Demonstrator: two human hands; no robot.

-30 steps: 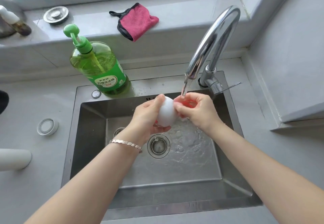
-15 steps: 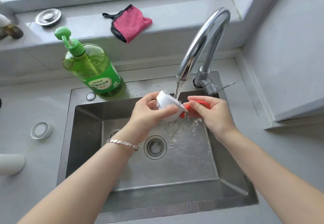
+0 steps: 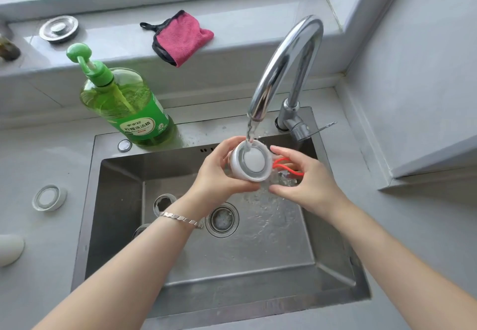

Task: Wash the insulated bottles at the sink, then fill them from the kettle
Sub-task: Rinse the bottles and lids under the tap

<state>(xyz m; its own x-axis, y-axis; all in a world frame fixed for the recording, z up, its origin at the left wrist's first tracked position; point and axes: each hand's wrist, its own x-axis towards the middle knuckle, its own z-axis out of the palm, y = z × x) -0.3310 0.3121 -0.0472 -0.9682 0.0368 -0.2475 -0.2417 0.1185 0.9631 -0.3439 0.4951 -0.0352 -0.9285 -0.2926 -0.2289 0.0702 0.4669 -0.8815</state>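
- We find the white lid (image 3: 251, 162) above the back part of the sink (image 3: 232, 265), directly under the faucet (image 3: 284, 63) spout, with its open inner face turned up toward the camera.
- The water (image 3: 249, 133) falls in one stream into the lid's inner face and spills to the sink floor around the drain (image 3: 222, 218).
- The left hand (image 3: 219, 174) grips the lid from the left, fingers curled round its rim and back. A bracelet (image 3: 180, 217) sits on this wrist.
- The right hand (image 3: 309, 182) is just beside the lid on the right, fingers curled round the red strap (image 3: 286, 167) that runs off the lid.
- We note a second lid (image 3: 49, 198) lying on the tabletop (image 3: 38, 154) left of the sink, well apart from the hands.
- A white bottle (image 3: 10, 249) shows only its rounded end at the left frame edge, on the same tabletop.
- The green soap bottle (image 3: 126, 107) stands upright at the sink's back left corner.
- A pink cloth (image 3: 183, 38) lies on the windowsill (image 3: 245, 19), its corner hanging over the edge.
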